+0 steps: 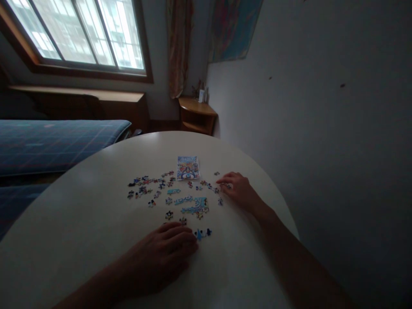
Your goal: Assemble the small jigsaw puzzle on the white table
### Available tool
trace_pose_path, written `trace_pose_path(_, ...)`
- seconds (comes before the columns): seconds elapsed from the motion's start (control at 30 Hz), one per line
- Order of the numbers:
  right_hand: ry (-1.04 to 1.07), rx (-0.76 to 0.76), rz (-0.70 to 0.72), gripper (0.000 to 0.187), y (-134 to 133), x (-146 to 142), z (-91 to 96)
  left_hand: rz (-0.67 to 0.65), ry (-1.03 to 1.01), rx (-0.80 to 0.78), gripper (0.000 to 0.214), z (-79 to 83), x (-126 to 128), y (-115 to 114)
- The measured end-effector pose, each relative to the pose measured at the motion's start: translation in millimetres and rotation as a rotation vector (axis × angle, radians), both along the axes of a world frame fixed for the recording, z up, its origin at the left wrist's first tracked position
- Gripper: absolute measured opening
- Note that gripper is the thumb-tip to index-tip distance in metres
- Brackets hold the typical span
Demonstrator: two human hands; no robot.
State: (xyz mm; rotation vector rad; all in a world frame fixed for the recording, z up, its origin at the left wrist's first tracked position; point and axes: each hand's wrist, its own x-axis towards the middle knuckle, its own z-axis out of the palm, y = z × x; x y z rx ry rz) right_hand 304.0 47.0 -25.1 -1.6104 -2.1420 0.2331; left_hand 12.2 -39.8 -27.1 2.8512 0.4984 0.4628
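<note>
Flatly, the left hand (164, 253) is laid palm down on the white table (96, 223), its fingers stretched out and held close together, with nothing gripped. A small blue pair of joined pieces (202, 233) is seen just beside its fingertips, and contact cannot be made out. The right hand (236, 189) is stretched farther forward, knuckles up and fingers curled down, its fingertips set at a loose piece (227, 186); whether that piece is pinched or only touched cannot be told. The left forearm is brought in at a slant from the near edge, the right one from the near right, and the two hands are well apart. Between them, just ahead of the left hand, a partly joined blue section (195, 205) is found. Scattered puzzle pieces (151, 186) are spread beyond the left hand. A printed picture card (188, 167) is laid beyond the section, to the left of the right hand. Its lettering is too small to be read.
</note>
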Motion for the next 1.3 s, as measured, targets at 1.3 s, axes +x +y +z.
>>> trace_pose_path(1.3, 0.114, 0.049, -0.062, 0.022, 10.7, 5.7, -15.2, 0.952, 0.164, -0.007, 0.024, 3.0, -31.7, 101.7)
